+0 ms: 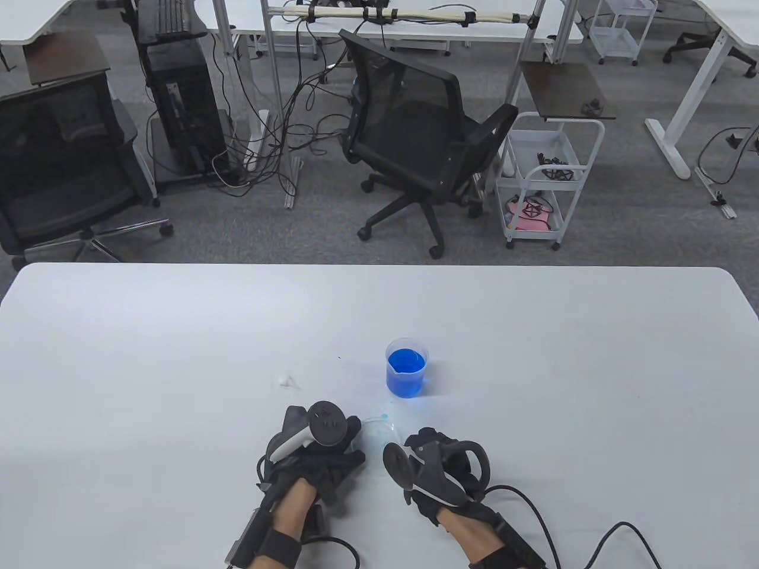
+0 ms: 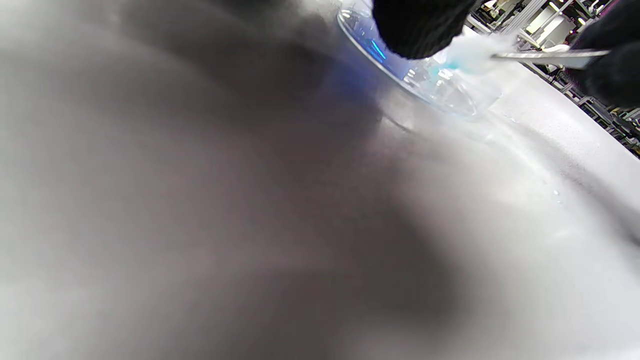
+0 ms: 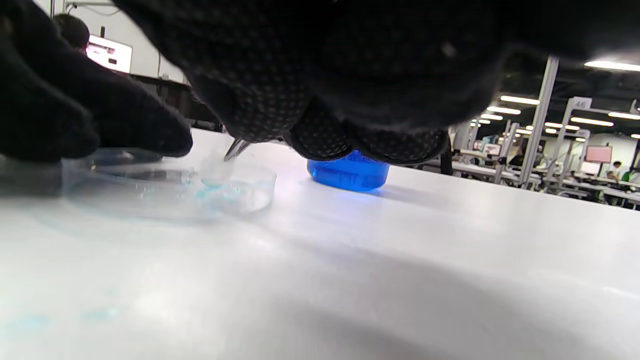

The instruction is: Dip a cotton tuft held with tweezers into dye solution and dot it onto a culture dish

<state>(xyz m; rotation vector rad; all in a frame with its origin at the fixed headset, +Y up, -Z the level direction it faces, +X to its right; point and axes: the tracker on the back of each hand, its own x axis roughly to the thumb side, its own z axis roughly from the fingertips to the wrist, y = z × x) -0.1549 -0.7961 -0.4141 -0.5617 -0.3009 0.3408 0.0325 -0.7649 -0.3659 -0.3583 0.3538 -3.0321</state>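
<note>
A clear culture dish lies near the table's front edge between my hands, with a beaker of blue dye just behind it. My left hand holds the dish by its left rim, a fingertip over the edge. My right hand pinches metal tweezers. Their tip grips a cotton tuft tinged blue, which touches the floor of the dish. Pale blue marks show under the tuft.
A loose bit of white cotton lies on the table left of the beaker. Faint blue smears mark the tabletop close to my right wrist. Office chairs and a cart stand beyond the far edge.
</note>
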